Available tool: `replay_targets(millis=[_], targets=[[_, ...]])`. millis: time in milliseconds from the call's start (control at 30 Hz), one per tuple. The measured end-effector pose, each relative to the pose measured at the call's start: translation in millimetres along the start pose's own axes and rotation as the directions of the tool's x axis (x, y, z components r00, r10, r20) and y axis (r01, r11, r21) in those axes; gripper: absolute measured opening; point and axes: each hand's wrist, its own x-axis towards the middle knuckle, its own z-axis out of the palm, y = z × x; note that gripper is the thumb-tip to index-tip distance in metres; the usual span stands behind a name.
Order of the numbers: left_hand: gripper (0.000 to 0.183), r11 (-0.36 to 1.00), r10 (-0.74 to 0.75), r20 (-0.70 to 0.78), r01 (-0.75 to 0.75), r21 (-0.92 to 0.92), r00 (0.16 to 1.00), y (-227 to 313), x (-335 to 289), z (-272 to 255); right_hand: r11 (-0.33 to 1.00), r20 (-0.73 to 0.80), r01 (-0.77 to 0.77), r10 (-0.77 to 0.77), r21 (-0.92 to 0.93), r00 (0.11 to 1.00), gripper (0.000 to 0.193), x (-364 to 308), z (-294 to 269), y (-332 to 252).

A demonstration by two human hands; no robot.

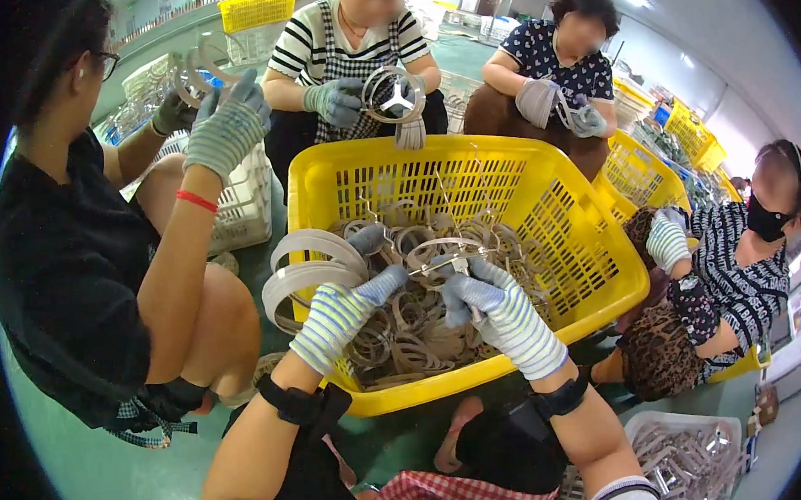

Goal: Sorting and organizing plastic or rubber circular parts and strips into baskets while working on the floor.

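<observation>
Head view: both gloved hands work over a yellow crate [594, 266] heaped with pale plastic rings [406, 337]. The left hand [340, 313] has its fingers closed on the near side of one ring [437, 252] held just above the heap; the right hand [496, 313] pinches the same ring at its other side, so each grip is narrow and holding that ring. A stack of wider bands [305, 269] hangs at the crate's left rim, just beside the left hand.

The ring looks light and thin — probably springy rather than stiff, with spokes meeting at a hub that seem easier to snap than the rim. The rim is the safer place to take hold; the ribbed gloves should stop it slipping.

Around the crate sit other people in gloves, each holding similar rings. A white tray [696, 434] of parts lies on the floor at lower right.
</observation>
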Motion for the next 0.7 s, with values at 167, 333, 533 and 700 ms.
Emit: replay_targets(millis=[167,333,533,700], targets=[[0.044,1.000,-0.012,0.026,0.012,0.029,1.000,-10,6,-3,0.964,0.146,-0.064,0.027,0.259,0.989,0.028,-1,0,-3],[0.035,0.938,0.058,0.246,-0.137,0.317,0.968,-45,10,-14,0.943,0.328,-0.147,0.043,0.297,0.944,0.029,-5,2,-3],[0.029,0.972,-0.147,0.133,0.169,-0.167,0.980,-6,5,-5,0.981,0.299,-0.118,0.068,0.153,0.952,0.033,-7,-10,-5],[0.018,0.785,0.046,0.071,0.008,-0.620,0.996,-6,10,-21,0.997,0.179,-0.081,0.078,0.009,0.981,0.025,-12,-19,-13]])
